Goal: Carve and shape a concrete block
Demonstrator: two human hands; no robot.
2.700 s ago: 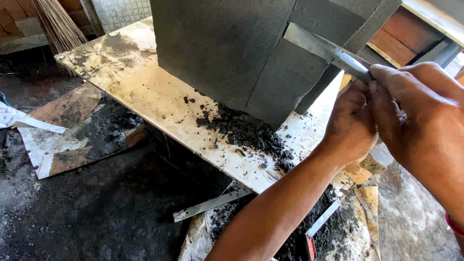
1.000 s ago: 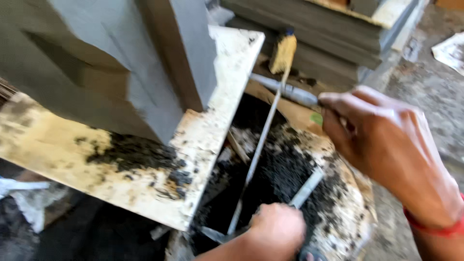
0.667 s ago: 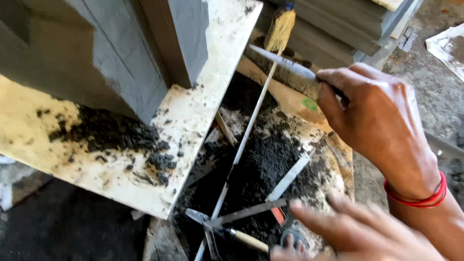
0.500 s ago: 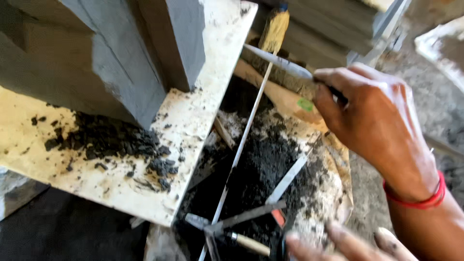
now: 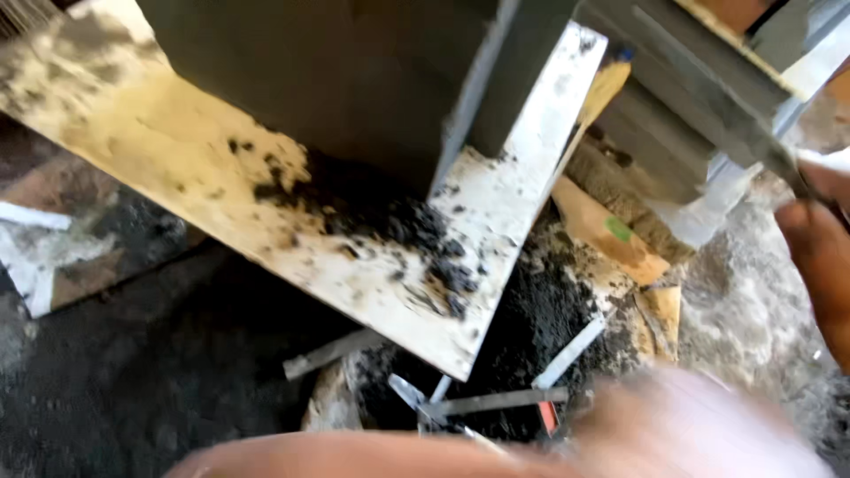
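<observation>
Swung right, the right hand (image 5: 819,239) grips a flat blade (image 5: 708,106); the blurred left hand's (image 5: 699,429) fingers perhaps open, cannot tell.

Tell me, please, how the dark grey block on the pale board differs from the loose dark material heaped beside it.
The dark grey block is one solid piece with flat faces and straight edges; the loose dark material is crumbled and scattered in clumps. The block stands tall on the pale board; the crumbs lie low, spread toward the board's corner. The block reads smooth grey, while the crumbs look almost black. Both rest on the same board and touch at the block's base.
</observation>
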